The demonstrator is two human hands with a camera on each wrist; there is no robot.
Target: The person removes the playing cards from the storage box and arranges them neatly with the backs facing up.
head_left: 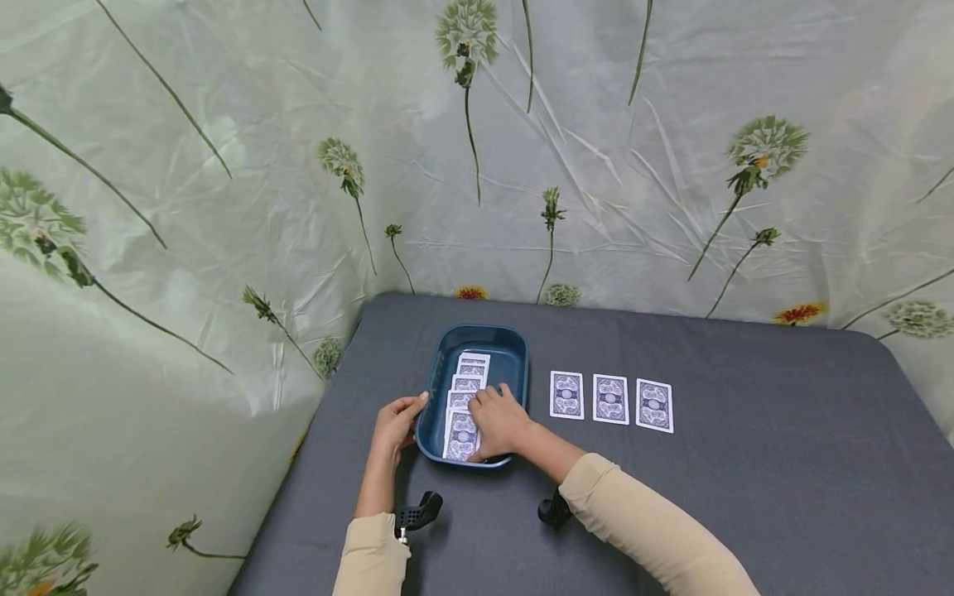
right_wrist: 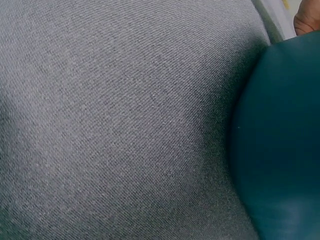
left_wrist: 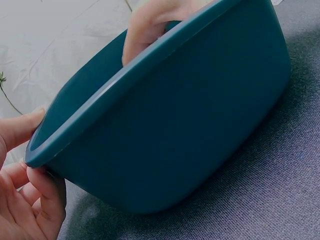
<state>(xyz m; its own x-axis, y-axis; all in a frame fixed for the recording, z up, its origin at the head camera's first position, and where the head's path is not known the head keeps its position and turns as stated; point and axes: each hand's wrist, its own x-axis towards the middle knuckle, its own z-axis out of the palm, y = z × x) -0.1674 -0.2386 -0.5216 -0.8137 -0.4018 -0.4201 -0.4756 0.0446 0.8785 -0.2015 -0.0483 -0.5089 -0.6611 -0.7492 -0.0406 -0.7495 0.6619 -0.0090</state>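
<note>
Several fingers and thumb of left hand [head_left: 395, 425] pinch left rim of dark-blue, rounded-rectangular, plastic-looking tray [head_left: 507, 356]. Right hand [head_left: 503, 423] inside tray, fingers bent at overlapping column of blue-and-white patterned cards [head_left: 461, 432]; whether gripping one, cannot tell. Cards likely light, flexible, slick: best held by edges. Rightward, three matching cards [head_left: 611, 399] on grey cloth-covered tabletop [head_left: 745, 472].

Tub [left_wrist: 180, 130] is looking like smooth plastic, table cover [head_left: 782, 463] is showing matt woven cloth, wrinkly backdrop [head_left: 581, 116] is kinda shining, cards [head_left: 611, 400] are looking papery.
</note>
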